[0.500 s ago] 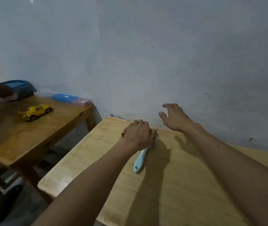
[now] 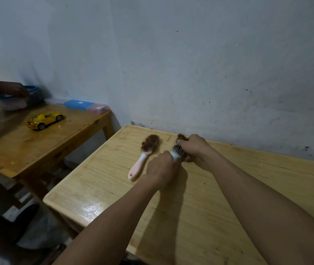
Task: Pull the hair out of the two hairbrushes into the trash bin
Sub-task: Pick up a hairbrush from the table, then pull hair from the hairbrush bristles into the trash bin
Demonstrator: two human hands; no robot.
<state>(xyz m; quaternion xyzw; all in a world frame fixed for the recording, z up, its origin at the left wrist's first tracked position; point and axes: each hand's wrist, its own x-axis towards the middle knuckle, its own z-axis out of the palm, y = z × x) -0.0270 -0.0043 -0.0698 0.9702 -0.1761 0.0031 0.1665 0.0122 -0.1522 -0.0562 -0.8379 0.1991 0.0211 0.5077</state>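
A pink-handled hairbrush point(image 2: 140, 162) lies on the light wooden table point(image 2: 219, 197), its head matted with brown hair point(image 2: 151, 142). Just to its right, my left hand point(image 2: 161, 170) grips the handle of a light blue hairbrush point(image 2: 177, 152), bristles up. My right hand point(image 2: 195, 147) pinches a clump of brown hair point(image 2: 181, 137) at that brush's far end, over the bristles. The blue handle is hidden in my fist. No trash bin is in view.
A darker wooden table point(image 2: 43, 142) stands to the left with a yellow toy car point(image 2: 44, 120), a blue box point(image 2: 78, 104) and a pink box point(image 2: 98, 108). Another person's hand point(image 2: 12, 89) rests on a blue-lidded container point(image 2: 32, 94) there. A grey wall point(image 2: 209, 64) backs both tables.
My left hand has shifted from covering the blue brush's head to gripping its handle. My right hand, open and apart before, has closed on the hair. The pink brush has come into view.
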